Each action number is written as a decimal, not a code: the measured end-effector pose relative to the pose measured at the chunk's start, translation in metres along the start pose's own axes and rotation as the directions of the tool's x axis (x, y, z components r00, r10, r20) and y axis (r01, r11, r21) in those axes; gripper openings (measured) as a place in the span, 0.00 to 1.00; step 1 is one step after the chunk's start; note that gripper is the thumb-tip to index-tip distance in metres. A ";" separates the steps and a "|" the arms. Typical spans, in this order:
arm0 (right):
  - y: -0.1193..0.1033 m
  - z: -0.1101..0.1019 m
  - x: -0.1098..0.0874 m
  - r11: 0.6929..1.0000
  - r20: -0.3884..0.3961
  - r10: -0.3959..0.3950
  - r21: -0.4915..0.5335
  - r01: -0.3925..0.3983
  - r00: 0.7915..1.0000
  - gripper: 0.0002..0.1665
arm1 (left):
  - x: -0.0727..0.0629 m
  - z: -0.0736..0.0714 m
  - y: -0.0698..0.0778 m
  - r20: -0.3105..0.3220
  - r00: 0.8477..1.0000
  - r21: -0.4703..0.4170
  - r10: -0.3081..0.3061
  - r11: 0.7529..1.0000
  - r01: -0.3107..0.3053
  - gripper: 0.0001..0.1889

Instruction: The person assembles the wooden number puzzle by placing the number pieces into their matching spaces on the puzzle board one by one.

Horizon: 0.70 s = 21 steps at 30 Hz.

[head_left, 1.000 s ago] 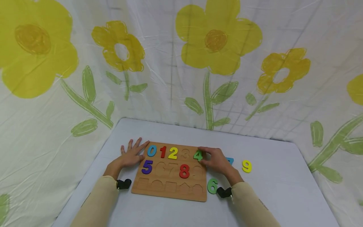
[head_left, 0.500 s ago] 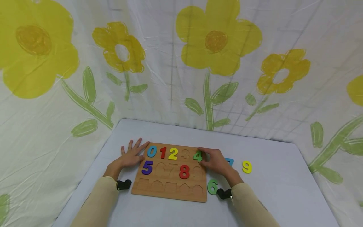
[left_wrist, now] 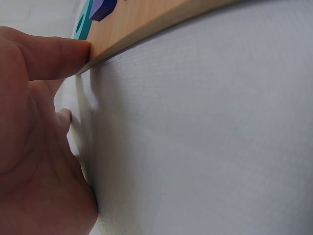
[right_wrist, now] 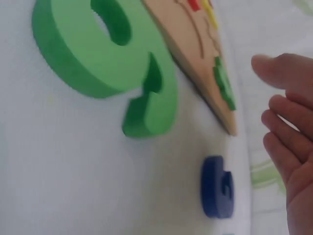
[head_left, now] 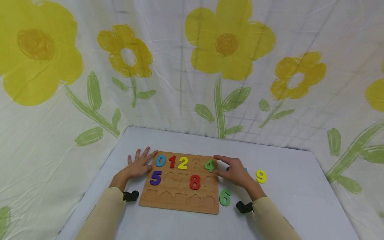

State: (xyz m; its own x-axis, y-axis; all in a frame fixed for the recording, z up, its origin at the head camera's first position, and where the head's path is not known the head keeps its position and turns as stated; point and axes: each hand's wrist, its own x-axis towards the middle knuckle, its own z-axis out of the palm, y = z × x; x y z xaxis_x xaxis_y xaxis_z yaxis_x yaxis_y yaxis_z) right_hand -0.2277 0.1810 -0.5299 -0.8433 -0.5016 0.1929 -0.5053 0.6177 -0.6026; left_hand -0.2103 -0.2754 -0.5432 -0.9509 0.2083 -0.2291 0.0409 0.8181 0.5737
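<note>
One tan rectangular wooden board (head_left: 210, 209), right hand (head_left: 237, 171) off the green 4 (head_left: 211, 166)

Nearest, short of the board, come two long beige sleeves (head_left: 103, 213); the small dark marking (head_left: 288, 222) on the right one is too small to read. Just beside the board's right edge, by its near corner, lies a loose green 6 (head_left: 221, 198). Shape-outlined recesses (head_left: 195, 200) fill the board's nearest row. Its middle row reads purple 5 (head_left: 156, 177), a recess cut as a 7 (head_left: 181, 180), and red 8 (head_left: 195, 182).

Left of the board, the left hand (head_left: 139, 166) lies spread, thumb touching the board's edge, forefinger at its far corner. At the board's right edge, the right hand keeps thumb and forefinger parted. Half a second ago those fingertips were at the 4; now they have shifted right, and the whole digit shows. That far row also reads blue 0 (head_left: 157, 161), red 1 (head_left: 172, 162), yellow 2 (head_left: 183, 163) and a 3-shaped recess (head_left: 196, 163).

Right of the board lies a dark blue block (right_wrist: 211, 186), its numeral uncertain. A light blue sliver (head_left: 245, 169) behind the right hand showed more of a 7 before. Farther right of the board sits a yellow 9 (head_left: 264, 176). Beyond the board hangs white cloth (head_left: 168, 100) printed with yellow flowers (head_left: 204, 30).
</note>
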 end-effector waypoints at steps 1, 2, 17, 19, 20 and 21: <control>0.001 -0.003 -0.002 1.000 0.001 0.002 0.003 -0.002 1.000 0.37 | 0.000 0.000 -0.001 0.002 1.000 -0.004 0.002 1.000 -0.002 0.40; 0.001 -0.007 -0.004 1.000 0.001 0.003 0.009 -0.003 1.000 0.37 | 0.001 0.002 -0.004 -0.005 1.000 -0.006 0.009 1.000 -0.009 0.40; 0.023 -0.058 -0.058 0.998 -0.043 0.051 0.038 -0.049 0.998 0.40 | 0.007 0.009 -0.018 -0.032 0.999 -0.014 0.035 0.999 -0.036 0.40; 0.028 -0.065 -0.065 0.998 -0.054 0.062 0.008 -0.061 0.997 0.39 | 0.006 0.008 -0.016 -0.033 0.999 -0.022 0.042 0.999 -0.043 0.39; 0.030 -0.069 -0.069 0.997 -0.059 0.071 -0.006 -0.071 0.996 0.39 | 0.005 0.007 -0.016 -0.032 0.998 -0.028 0.045 0.999 -0.046 0.40; 0.032 -0.072 -0.072 0.997 -0.063 0.079 -0.014 -0.080 0.995 0.39 | 0.005 0.006 -0.015 -0.033 0.998 -0.031 0.045 0.998 -0.046 0.40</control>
State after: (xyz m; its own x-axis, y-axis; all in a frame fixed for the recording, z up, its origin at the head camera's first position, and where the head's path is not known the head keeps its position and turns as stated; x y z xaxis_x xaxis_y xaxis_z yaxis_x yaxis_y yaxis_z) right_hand -0.1962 0.2809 -0.5071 -0.8907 -0.4116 0.1933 -0.4384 0.6645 -0.6052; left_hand -0.2132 -0.2830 -0.5575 -0.9576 0.2275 -0.1771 0.0753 0.7904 0.6080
